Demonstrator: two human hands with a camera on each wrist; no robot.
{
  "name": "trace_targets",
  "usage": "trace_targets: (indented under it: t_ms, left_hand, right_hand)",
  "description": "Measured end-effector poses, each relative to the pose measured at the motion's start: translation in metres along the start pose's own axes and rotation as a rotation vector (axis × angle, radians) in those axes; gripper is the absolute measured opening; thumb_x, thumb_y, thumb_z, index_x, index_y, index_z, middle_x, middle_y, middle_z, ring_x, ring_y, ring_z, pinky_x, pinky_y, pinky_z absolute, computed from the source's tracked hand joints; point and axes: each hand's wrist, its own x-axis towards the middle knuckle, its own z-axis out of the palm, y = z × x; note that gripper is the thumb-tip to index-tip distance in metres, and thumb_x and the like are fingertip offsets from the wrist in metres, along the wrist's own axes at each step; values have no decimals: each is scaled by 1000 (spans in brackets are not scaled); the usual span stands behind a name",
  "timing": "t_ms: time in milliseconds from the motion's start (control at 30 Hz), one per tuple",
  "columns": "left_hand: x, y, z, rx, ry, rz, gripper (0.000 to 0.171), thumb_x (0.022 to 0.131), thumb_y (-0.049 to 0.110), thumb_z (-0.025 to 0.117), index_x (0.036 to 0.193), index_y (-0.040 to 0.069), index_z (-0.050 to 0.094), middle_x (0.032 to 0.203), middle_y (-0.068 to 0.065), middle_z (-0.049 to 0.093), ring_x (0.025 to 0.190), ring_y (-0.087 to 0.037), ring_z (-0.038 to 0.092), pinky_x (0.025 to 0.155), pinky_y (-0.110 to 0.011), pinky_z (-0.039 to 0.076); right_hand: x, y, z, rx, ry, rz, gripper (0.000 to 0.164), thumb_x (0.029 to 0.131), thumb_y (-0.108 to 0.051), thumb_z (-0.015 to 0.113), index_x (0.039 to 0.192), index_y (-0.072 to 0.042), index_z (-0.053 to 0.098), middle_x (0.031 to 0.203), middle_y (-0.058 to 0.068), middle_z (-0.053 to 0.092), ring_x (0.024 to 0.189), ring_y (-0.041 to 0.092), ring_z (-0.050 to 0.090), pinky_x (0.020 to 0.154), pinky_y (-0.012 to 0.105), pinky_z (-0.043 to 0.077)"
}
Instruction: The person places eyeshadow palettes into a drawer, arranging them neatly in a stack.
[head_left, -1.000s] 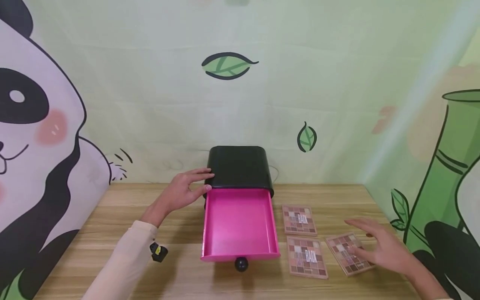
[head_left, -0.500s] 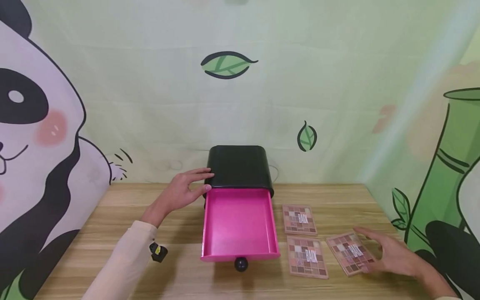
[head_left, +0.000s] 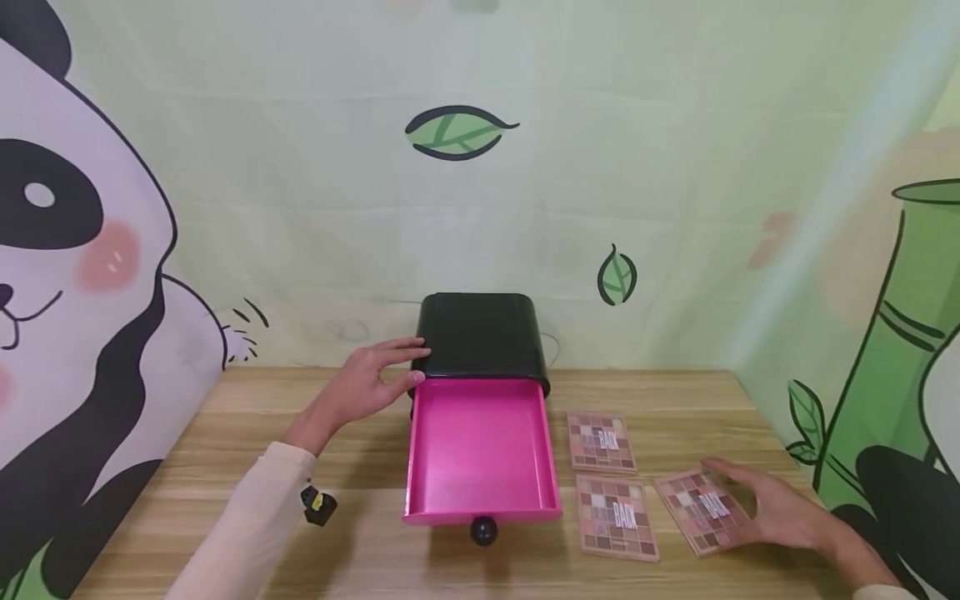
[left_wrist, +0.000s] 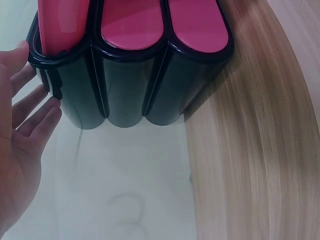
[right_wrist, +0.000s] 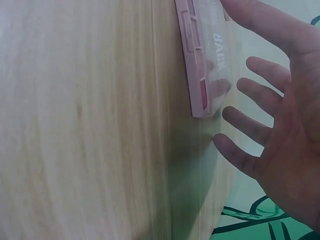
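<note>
My left hand [head_left: 365, 383] rests against the left side of a black drawer unit [head_left: 480, 333], fingertips at its top edge. In the left wrist view, its fingers [left_wrist: 42, 120] lie along the unit's wall. The top pink drawer [head_left: 483, 450] is pulled out with nothing in it. Over at the right, my right hand [head_left: 783, 508] reaches around the outer side of a tilted eyeshadow palette [head_left: 701, 510], marked BACK, lying on the table. In the right wrist view its fingers are spread near the palette [right_wrist: 212, 60]; firm contact is unclear.
Two more eyeshadow palettes, a far one [head_left: 602, 442] and a near one [head_left: 617, 518], lie right of the drawer. A black knob [head_left: 483, 531] sticks out from the drawer front. A printed cloth backdrop [head_left: 337, 208] stands behind the wooden table [head_left: 375, 542].
My right hand has drawn back to the right and come down around the outer side of the tilted palette. The left hand has stayed on the drawer unit.
</note>
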Motion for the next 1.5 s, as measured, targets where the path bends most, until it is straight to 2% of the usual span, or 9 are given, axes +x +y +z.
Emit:
trace_targets:
  t_ms: [100, 233, 300, 567, 767, 967, 1200, 1400, 1500]
  left_hand:
    - [1, 0, 1, -2, -2, 6, 45, 100, 39, 66, 138, 15, 66, 148, -10, 57, 139, -33, 52, 108, -53, 47]
    - [1, 1, 2, -5, -5, 12, 45, 100, 38, 66, 139, 15, 66, 148, -10, 57, 139, -33, 52, 108, -53, 47]
    - [1, 0, 2, -5, -5, 10, 45, 100, 38, 66, 138, 15, 66, 148, -10, 57, 139, -33, 52, 109, -54, 46]
    - [0, 0, 0, 8, -1, 3, 45, 100, 38, 66, 138, 14, 66, 148, -10, 58, 139, -33, 52, 109, -53, 46]
    - [0, -2, 0, 14, 4, 8, 44, 100, 38, 66, 138, 15, 67, 147, -9, 58, 138, -32, 53, 107, -53, 48]
    - [0, -1, 0, 11, 5, 12, 44, 100, 37, 67, 137, 15, 67, 147, -10, 58, 137, -32, 53, 105, -52, 49]
    - [0, 0, 1, 4, 1, 2, 45, 100, 40, 66, 138, 16, 66, 147, -10, 58, 138, -33, 52, 106, -53, 48]
    - [-1, 0, 1, 2, 8, 3, 45, 100, 39, 66, 138, 16, 66, 147, -10, 58, 138, -33, 53, 108, -54, 47]
    - [-1, -1, 1, -5, 4, 4, 45, 100, 40, 65, 138, 16, 66, 148, -9, 57, 138, -33, 52, 108, -54, 47]
  right_hand:
    - [0, 2, 1, -6, -12, -1, 94, 74, -35, 89, 149, 4, 47, 150, 30, 47, 134, 56, 45, 100, 74, 40]
    - [-1, 3, 1, 13, -18, 20, 91, 76, -36, 87, 149, 2, 47, 150, 32, 46, 134, 58, 44, 98, 78, 38]
    - [-3, 3, 0, 12, -10, 25, 92, 75, -36, 87, 149, 2, 48, 149, 34, 46, 132, 60, 45, 97, 79, 37]
    - [-10, 5, 1, -56, 18, 39, 92, 73, -40, 90, 145, 4, 52, 142, 32, 53, 130, 54, 50, 98, 74, 41]
    - [-14, 6, 2, -30, -10, 54, 98, 73, -39, 90, 149, 5, 45, 145, 36, 48, 132, 59, 44, 97, 76, 39]
    - [-13, 7, 5, -40, -33, 75, 109, 69, -42, 93, 151, 8, 40, 148, 38, 44, 133, 61, 41, 98, 78, 36]
    - [-13, 4, 4, -62, -87, 139, 113, 69, -42, 92, 154, 8, 35, 145, 38, 44, 126, 57, 43, 94, 76, 39]
    - [-15, 4, 4, -63, -69, 72, 112, 68, -38, 93, 148, 16, 37, 143, 41, 45, 128, 61, 44, 97, 75, 39]
    - [-15, 4, 5, -74, -56, 60, 109, 69, -39, 93, 146, 17, 40, 142, 40, 47, 128, 59, 46, 98, 71, 42]
